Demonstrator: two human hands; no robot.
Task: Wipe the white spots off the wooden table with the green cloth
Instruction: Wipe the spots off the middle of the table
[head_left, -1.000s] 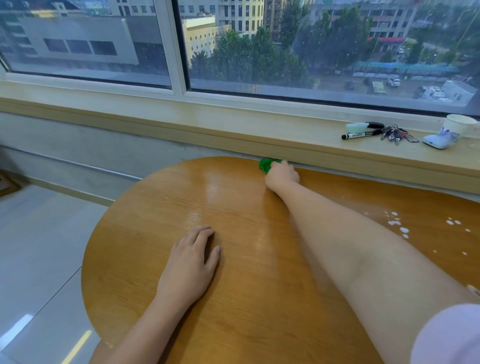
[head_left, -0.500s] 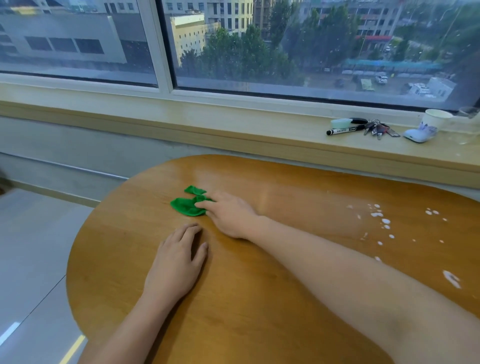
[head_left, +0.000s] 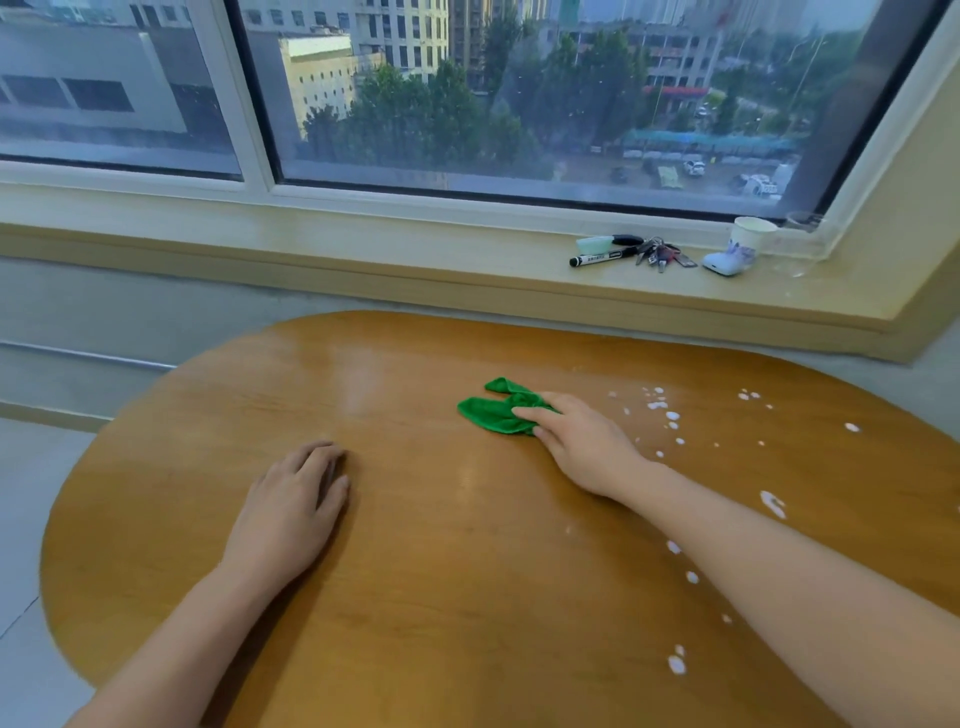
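The cloth (head_left: 496, 413) is pressed flat on the desk (head_left: 415, 571) under the fingers of the right hand (head_left: 582, 447), whose grip is spread open, nothing clasped. White spots (head_left: 660, 410) are scattered just right of it. The left hand (head_left: 291, 512) is laid flat, empty.

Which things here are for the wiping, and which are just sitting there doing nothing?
For the wiping:
green cloth, under the right hand
white spots on the right part of the wooden table
left hand, flat on the table

Just sitting on the window sill:
black marker
bunch of keys
paper cup
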